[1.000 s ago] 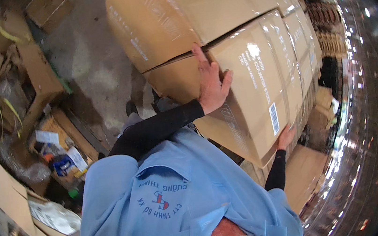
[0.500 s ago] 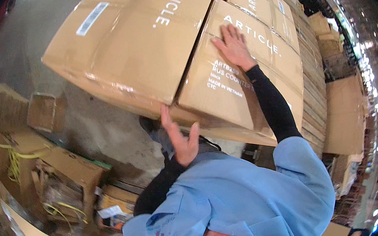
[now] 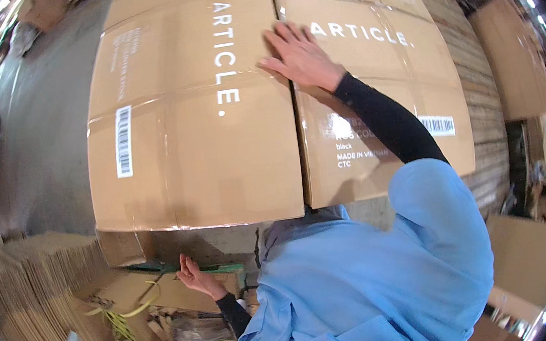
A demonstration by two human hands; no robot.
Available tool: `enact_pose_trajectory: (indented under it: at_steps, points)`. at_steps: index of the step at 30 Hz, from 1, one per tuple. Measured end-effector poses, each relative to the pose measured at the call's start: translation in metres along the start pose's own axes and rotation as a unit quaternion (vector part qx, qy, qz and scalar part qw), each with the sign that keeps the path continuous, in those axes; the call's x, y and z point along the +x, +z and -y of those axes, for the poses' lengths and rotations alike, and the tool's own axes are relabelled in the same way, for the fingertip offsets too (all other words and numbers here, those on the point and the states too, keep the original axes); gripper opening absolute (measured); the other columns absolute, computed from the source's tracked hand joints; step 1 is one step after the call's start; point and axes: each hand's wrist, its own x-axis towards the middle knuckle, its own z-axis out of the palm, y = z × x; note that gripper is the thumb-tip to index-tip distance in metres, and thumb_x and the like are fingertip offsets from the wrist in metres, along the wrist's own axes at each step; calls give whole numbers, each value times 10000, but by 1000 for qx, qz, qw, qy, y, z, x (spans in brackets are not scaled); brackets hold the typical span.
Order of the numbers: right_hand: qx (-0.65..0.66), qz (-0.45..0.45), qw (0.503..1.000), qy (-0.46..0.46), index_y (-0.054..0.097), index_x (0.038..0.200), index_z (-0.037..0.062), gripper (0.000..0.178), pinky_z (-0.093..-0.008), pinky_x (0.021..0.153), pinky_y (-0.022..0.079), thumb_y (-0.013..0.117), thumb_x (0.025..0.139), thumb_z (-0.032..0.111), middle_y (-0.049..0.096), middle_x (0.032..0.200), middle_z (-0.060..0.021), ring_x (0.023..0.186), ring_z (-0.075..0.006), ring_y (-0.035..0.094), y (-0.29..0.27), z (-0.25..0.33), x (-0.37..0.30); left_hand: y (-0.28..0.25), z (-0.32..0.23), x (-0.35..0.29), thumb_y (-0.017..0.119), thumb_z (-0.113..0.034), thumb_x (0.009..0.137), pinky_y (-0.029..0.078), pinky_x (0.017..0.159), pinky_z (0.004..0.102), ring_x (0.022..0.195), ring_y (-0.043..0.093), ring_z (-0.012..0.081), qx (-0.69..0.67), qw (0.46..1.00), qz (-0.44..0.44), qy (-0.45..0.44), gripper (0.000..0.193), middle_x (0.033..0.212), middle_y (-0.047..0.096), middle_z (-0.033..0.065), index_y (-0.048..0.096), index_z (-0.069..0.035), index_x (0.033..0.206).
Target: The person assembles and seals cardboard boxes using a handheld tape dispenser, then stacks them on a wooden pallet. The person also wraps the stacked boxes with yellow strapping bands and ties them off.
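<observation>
Right hand (image 3: 304, 61) nearer, across gap (image 3: 301, 160) between left box (image 3: 197, 159) and right box (image 3: 373, 100).
We see its fingers spread, gripping nothing; left hand (image 3: 200, 280) loosely open, empty, off left box's near edge.

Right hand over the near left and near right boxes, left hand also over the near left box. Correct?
Not quite. The head view shows the left hand off the near left box, out past its near edge. The right hand is over that box and the near right box, as you said.
</observation>
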Motion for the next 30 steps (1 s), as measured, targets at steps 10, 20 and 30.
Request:
enact_pose_trajectory:
  at_steps: [10,20,30]
  points:
    - [-302,34,944,125,641,1180,161,314,-503,987,426,542,904,272,650,1133,-142,1117,-352,583,-12,-96,-60,41,6,99,558,-46,971,448,907,275,994,580,130,-26,977,205,43,222,1064,644,85,555,58,1167]
    - [-138,29,898,417,379,1464,63,804,-590,1127,223,362,936,668,305,1526,-271,1422,-438,271,-8,-28,-94,-92,26,170,587,-163,987,464,904,294,1003,591,151,39,972,233,4,287,1082,643,76,583,63,1164]
    - [-69,12,971,227,339,1487,47,813,-564,1158,177,411,935,639,286,1544,-255,1428,-441,256,54,213,49,-184,25,261,555,-130,999,484,916,306,1037,604,173,14,992,129,-1,269,1167,646,98,583,56,1191]
